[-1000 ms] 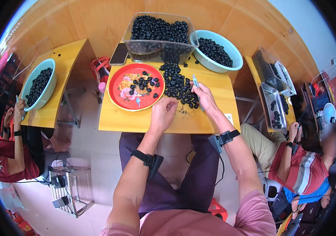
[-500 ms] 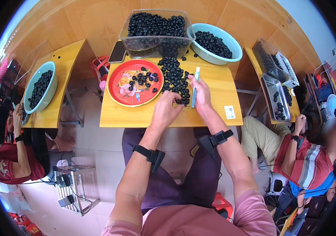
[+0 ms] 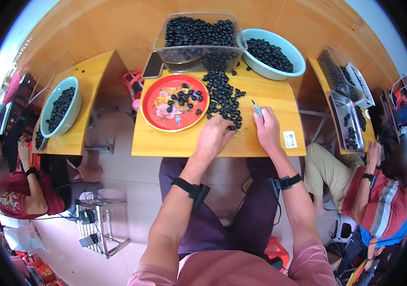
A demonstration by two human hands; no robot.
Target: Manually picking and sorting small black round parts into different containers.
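Note:
My left hand [image 3: 214, 137] is at the near edge of a spread pile of small black round parts [image 3: 222, 95], its fingers curled in against them. What sits between those fingertips is hidden. To its right, my right hand [image 3: 267, 129] is closed around a slim light-blue pen-like tool [image 3: 257, 110]. The tool's thin dark tip points up and slightly left, apart from the pile. Left of the pile lies a round red tray [image 3: 153, 112] with a floral print, and several of the same black parts rest on it.
Behind the pile stands a clear plastic bin [image 3: 175, 59] full of black parts, with a pale-blue basin [image 3: 298, 64] beside it. A phone [image 3: 153, 65] lies by the bin; a white label [image 3: 289, 139] is on the table's right. People sit at side tables left and right.
My right hand has drawn back a little from the pile; its tool has tilted left, with a dark tip now showing. My left hand stays at the pile. The whole view has shifted slightly.

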